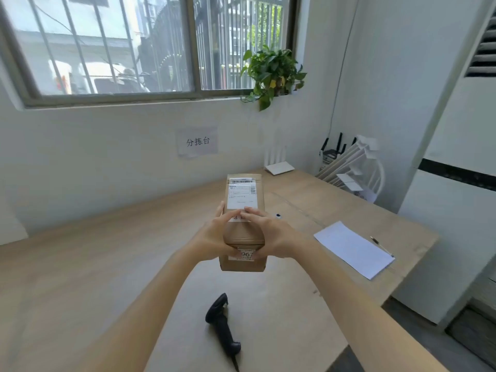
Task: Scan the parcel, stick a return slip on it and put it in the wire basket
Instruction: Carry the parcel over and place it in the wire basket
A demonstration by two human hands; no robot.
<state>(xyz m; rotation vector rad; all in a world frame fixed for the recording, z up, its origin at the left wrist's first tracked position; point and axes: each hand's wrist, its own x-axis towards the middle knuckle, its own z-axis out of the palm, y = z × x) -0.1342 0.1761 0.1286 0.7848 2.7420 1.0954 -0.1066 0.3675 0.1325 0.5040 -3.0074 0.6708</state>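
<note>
A long brown cardboard parcel (243, 232) lies lengthwise on the wooden table (107, 264), with a white shipping label on its far half. My left hand (214, 234) grips its left side and my right hand (268, 234) its right side. Both sets of fingertips press on a small white slip (239, 217) with red characters on the parcel's top. A black handheld scanner (224, 327) lies on the table near me, untouched. A white wire basket (354, 167) stands at the table's far right corner.
A white sheet of paper (353, 249) with a pen (381, 245) beside it lies on the right of the table. A white router (279, 167) sits by the wall. A tall white air conditioner (456, 183) stands at the right. A potted plant (272, 73) is on the windowsill.
</note>
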